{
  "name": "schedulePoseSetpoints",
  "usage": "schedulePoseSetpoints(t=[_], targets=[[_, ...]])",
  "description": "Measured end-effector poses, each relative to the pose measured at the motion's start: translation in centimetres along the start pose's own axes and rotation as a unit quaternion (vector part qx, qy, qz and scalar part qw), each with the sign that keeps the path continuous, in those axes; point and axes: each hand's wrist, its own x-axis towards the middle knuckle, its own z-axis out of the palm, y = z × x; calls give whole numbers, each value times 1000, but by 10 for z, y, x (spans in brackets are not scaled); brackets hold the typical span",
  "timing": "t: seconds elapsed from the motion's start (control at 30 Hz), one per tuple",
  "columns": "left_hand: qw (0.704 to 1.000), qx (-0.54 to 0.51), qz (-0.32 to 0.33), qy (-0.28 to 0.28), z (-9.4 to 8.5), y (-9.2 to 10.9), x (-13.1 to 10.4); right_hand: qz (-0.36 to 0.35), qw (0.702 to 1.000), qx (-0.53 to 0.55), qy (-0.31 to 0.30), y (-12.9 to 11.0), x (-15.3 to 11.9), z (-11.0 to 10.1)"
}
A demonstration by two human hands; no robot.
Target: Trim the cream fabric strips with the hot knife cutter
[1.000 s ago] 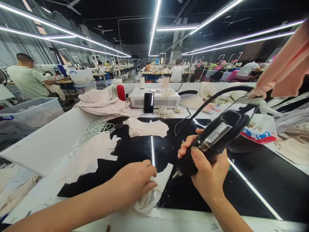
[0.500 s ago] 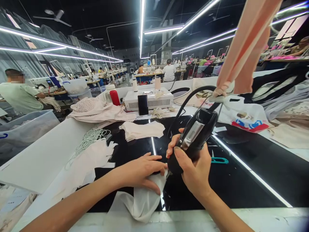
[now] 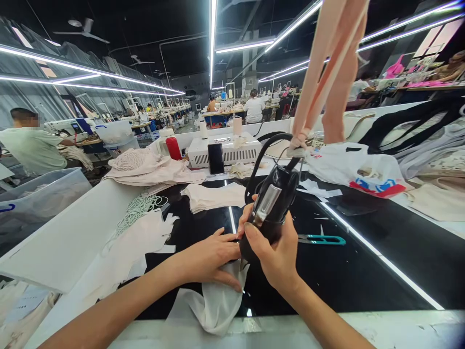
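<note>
My right hand [image 3: 274,249] is closed around a black corded power tool [image 3: 267,208] with a metal plate on its side. The tool is tilted, and its lower end meets the edge of a thin pale fabric piece [image 3: 221,303] by my left fingertips. My left hand [image 3: 214,257] lies flat with fingers stretched, pressing this fabric onto the black tabletop [image 3: 348,281]. Part of the fabric hangs over the front edge. Peach fabric strips [image 3: 323,72] are knotted round the tool's cord end. The tool's working tip is mostly hidden.
Teal thread snips [image 3: 323,240] lie right of my right hand. Behind are a stack of pale fabric pieces [image 3: 214,196], a phone [image 3: 216,159], a white vented box [image 3: 236,152] and a plastic bag [image 3: 363,169]. Pale pieces [image 3: 134,247] and green cord [image 3: 140,213] lie left.
My right hand has moved the tool left, toward my left fingertips, and the peach strips have swung left with it. More of the thread snips shows. My left hand stays on the fabric.
</note>
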Motion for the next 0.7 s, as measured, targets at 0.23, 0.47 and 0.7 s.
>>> schedulePoseSetpoints(t=[0.23,0.47,0.7], targets=[[998,-32,-55,-25,-2,1,-6,-17,999,-7,48,-3,4,-9],[997,-39,-60,-32,-5,1,-6,-13,998,-15,55,0,4,-14],[997,-45,-60,-25,-8,4,-5,-8,999,-18,49,0,3,-8]])
